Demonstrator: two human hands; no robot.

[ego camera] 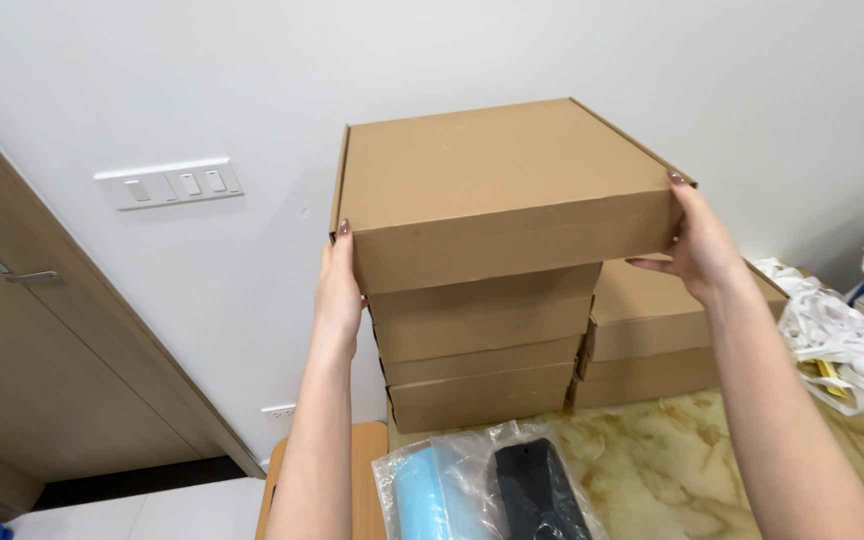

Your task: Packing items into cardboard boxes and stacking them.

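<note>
cardboard is what you hold: a flat brown mailer box (497,190), gripped from both ends. your left hand (339,290) presses flat against its left side wall, fingers straight and pointing up, fingertips at the top corner. your right hand (700,245) clasps the right end, fingers wrapped up along the side with the tips reaching the top edge and the thumb tucked below. the box sits level at the top of a stack of matching boxes (480,345); whether it rests on the one under it or hangs just above, you cannot tell, as the near edge hides the seam.

just right of that pile, touching or nearly so, stands a shorter stack of boxes (647,340), partly hidden behind your right wrist. both stacks rest on a marble-patterned table (672,460) pushed up to a white wall (202,80).

near you on the table lie clear plastic bags (482,485), one with something light blue in it, one with something black. at the far right edge is a heap of white strips and bags (837,335). on the wall to the left is a white switch panel (169,183), and beside it a wooden door (32,330) with a metal handle.
</note>
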